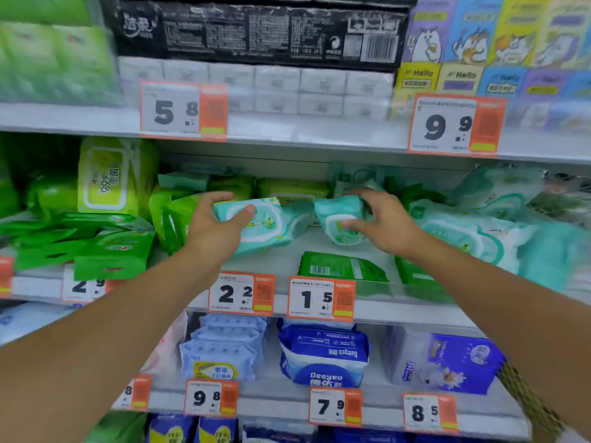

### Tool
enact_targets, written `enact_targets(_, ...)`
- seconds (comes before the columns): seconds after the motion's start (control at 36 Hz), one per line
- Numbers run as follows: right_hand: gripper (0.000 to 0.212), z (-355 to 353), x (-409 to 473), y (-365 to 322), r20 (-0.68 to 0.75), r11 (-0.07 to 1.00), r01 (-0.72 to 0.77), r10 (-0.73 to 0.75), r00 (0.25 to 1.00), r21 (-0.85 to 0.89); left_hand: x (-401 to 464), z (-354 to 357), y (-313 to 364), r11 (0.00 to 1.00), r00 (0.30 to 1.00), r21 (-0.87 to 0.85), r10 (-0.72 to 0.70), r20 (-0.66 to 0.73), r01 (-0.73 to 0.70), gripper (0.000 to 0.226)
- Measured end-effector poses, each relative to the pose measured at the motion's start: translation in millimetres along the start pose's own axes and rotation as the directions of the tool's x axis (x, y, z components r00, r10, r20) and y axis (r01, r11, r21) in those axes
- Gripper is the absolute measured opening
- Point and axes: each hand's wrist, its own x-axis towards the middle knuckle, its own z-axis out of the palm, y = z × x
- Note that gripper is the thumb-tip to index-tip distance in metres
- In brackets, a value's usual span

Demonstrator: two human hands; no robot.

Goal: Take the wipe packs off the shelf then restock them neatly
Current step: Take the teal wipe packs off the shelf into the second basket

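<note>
Both of my hands reach into the middle shelf (319, 251). My left hand (212, 223) grips a teal and white wipe pack (265, 223), thumb on its face and fingers curled over its top edge. My right hand (380, 220) grips a second small teal wipe pack (340, 219), which is tilted and squeezed between thumb and fingers. A third teal pack (299, 219) lies between the two, partly hidden. More teal packs (463, 231) are heaped loosely at the right of the shelf.
Green wipe packs (105, 244) crowd the shelf's left side, and a flat green pack (342, 268) lies near the front rail. Price tags (241, 294) hang along the shelf edge. Tissue packs fill the shelf above; blue wipe packs (323, 356) fill the one below.
</note>
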Motion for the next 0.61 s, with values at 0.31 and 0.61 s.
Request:
enact_targets(0.31,0.036,-40.0,-113.5,-103.1,0.307,0.305,-0.376,0.251,0.918,0.875,-77.6,-15.5,18.2,0.996,0.988,-0.076,0.058,0.140,-0.047,0.017)
enact_targets(0.61,0.027,-1.6,-220.0,-75.8,0.611,0.240,-0.649,0.220,0.761,0.722,-187.6,-24.9,-58.8,0.973,0.916,0.177,-0.205,0.344,0.151,0.011)
